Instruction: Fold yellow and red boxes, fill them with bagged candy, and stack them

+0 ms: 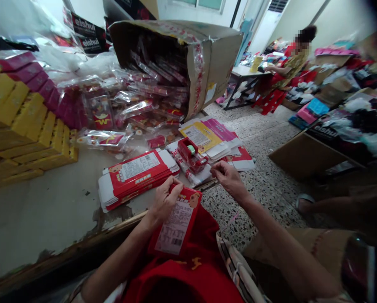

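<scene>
My left hand [165, 201] grips a red printed box [178, 225] by its upper left edge, above my lap. The label side, with small text and a barcode, faces me. To the right, my right hand [228, 179] is raised with thumb and fingertips pinched together; anything between them is too small to make out. Just left of those fingertips stands a red tape dispenser [190, 153] with a roll of pale green tape. A stack of flattened red boxes [137, 172] with white flaps lies on the table beyond my left hand.
Yellow boxes [27, 122] are piled at the left. Clear-wrapped packets [102, 113] spill from a tipped cardboard carton [212, 63]. Flat yellow and magenta boxes [204, 134] lie past the dispenser. Another person [289, 63] sits at a far table; an open carton [302, 155] stands right.
</scene>
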`<state>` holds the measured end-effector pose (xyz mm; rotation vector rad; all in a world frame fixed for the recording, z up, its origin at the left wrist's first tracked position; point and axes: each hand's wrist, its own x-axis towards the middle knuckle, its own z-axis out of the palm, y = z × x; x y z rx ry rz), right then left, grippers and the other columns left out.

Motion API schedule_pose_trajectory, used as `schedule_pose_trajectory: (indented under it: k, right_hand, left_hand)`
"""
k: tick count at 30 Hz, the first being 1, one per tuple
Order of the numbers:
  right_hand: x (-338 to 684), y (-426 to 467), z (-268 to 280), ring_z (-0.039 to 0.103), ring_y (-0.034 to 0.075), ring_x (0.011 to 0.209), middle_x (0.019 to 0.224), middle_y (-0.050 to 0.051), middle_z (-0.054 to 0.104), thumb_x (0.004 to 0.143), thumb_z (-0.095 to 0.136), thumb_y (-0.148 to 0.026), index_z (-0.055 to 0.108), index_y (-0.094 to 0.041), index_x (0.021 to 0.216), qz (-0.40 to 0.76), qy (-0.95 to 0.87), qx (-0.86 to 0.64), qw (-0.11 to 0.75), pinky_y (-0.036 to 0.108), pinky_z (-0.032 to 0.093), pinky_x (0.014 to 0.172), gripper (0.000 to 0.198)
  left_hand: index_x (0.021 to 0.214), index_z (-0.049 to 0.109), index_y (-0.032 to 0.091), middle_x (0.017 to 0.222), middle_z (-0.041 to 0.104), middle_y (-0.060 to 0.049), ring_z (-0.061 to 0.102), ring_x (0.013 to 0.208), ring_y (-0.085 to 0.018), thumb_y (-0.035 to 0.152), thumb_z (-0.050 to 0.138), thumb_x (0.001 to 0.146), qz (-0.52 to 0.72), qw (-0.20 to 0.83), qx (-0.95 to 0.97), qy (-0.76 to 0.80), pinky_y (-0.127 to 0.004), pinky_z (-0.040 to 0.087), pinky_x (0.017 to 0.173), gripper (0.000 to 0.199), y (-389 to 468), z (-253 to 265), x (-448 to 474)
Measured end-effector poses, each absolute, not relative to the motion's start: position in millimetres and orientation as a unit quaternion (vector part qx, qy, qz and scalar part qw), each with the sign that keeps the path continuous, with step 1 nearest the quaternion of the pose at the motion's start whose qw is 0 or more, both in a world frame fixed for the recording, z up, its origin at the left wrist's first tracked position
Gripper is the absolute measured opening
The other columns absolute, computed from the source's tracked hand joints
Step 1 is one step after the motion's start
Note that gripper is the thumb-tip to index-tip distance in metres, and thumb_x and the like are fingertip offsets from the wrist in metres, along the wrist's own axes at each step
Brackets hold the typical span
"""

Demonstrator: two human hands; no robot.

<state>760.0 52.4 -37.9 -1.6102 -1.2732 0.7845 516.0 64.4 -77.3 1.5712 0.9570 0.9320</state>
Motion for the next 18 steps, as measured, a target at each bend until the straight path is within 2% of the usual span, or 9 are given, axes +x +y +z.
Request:
schedule_pose_trajectory:
  k: [1,3,5,7,8,11,13,16,18]
  right_hand:
    - [758,45,-30,0.051,0.016,0.066,0.07,-0.003,0.058,0.08,0.072,-0.032,0.064,-0.02,0.097,0.344,-0.557,-0.624,0.427,0.029,0.041,0.065,0.022]
    - [751,35,-13,0.05,0.015,0.068,0.074,-0.005,0.056,0.09,0.065,-0.026,0.052,-0.022,0.133,0.409,-0.657,-0.535,0.338,0.029,0.042,0.066,0.045]
    - [740,31,1,0.048,0.015,0.07,0.078,-0.005,0.052,0.098,0.056,-0.022,0.035,-0.024,0.148,0.445,-0.737,-0.447,0.244,0.028,0.042,0.068,0.053]
    - [731,35,9,0.046,0.014,0.071,0.079,-0.005,0.049,0.1,0.05,-0.018,0.036,-0.023,0.145,0.436,-0.778,-0.41,0.192,0.027,0.042,0.07,0.047]
    - [728,38,11,0.045,0.014,0.072,0.079,-0.005,0.049,0.1,0.049,-0.016,0.038,-0.023,0.143,0.423,-0.792,-0.404,0.174,0.027,0.042,0.071,0.044]
    - [725,49,13,0.043,0.013,0.07,0.076,-0.006,0.049,0.098,0.051,-0.014,0.046,-0.021,0.134,0.389,-0.819,-0.398,0.14,0.027,0.041,0.071,0.036]
    - [727,51,12,0.043,0.013,0.069,0.075,-0.006,0.05,0.098,0.054,-0.018,0.049,-0.021,0.13,0.394,-0.821,-0.392,0.127,0.027,0.04,0.069,0.033]
    - [725,42,3,0.047,0.015,0.067,0.076,-0.005,0.053,0.094,0.064,-0.035,0.05,-0.023,0.136,0.43,-0.782,-0.425,0.15,0.028,0.04,0.064,0.046]
    - [719,34,-16,0.046,0.015,0.058,0.068,-0.005,0.051,0.078,0.081,-0.047,0.059,-0.023,0.129,0.434,-0.718,-0.501,0.212,0.029,0.036,0.055,0.06]
  left_hand:
    - [0.083,0.058,0.02,0.075,0.059,0.002,0.053,0.07,-0.015,0.045,0.052,0.097,0.383,0.528,0.647,0.394,-0.025,0.041,0.066,0.03,67,-80,519]
    - [0.084,0.061,0.019,0.072,0.058,0.001,0.053,0.067,-0.015,0.055,0.045,0.099,0.373,0.554,0.634,0.389,-0.026,0.041,0.063,0.042,70,-84,525]
    - [0.085,0.065,0.018,0.07,0.059,0.0,0.053,0.065,-0.016,0.065,0.036,0.1,0.367,0.568,0.631,0.381,-0.027,0.04,0.061,0.057,70,-85,530]
    - [0.085,0.066,0.017,0.072,0.06,-0.001,0.053,0.066,-0.016,0.071,0.033,0.098,0.373,0.567,0.641,0.358,-0.027,0.041,0.061,0.065,70,-83,533]
    - [0.084,0.066,0.017,0.074,0.062,-0.002,0.054,0.068,-0.016,0.072,0.038,0.097,0.378,0.562,0.649,0.346,-0.027,0.042,0.063,0.064,69,-82,534]
    - [0.093,0.068,0.016,0.087,0.067,-0.002,0.059,0.078,-0.016,0.061,0.072,0.084,0.391,0.561,0.671,0.288,-0.027,0.047,0.072,0.046,67,-81,534]
    - [0.1,0.067,0.016,0.094,0.07,-0.004,0.062,0.082,-0.016,0.049,0.083,0.077,0.393,0.588,0.659,0.255,-0.027,0.049,0.077,0.043,63,-82,533]
    - [0.093,0.064,0.015,0.091,0.069,-0.005,0.063,0.079,-0.016,0.045,0.085,0.075,0.387,0.629,0.621,0.262,-0.027,0.051,0.074,0.041,47,-80,521]
    - [0.099,0.064,0.015,0.088,0.068,-0.005,0.064,0.077,-0.017,0.047,0.088,0.071,0.371,0.646,0.609,0.273,-0.028,0.053,0.071,0.049,36,-72,501]
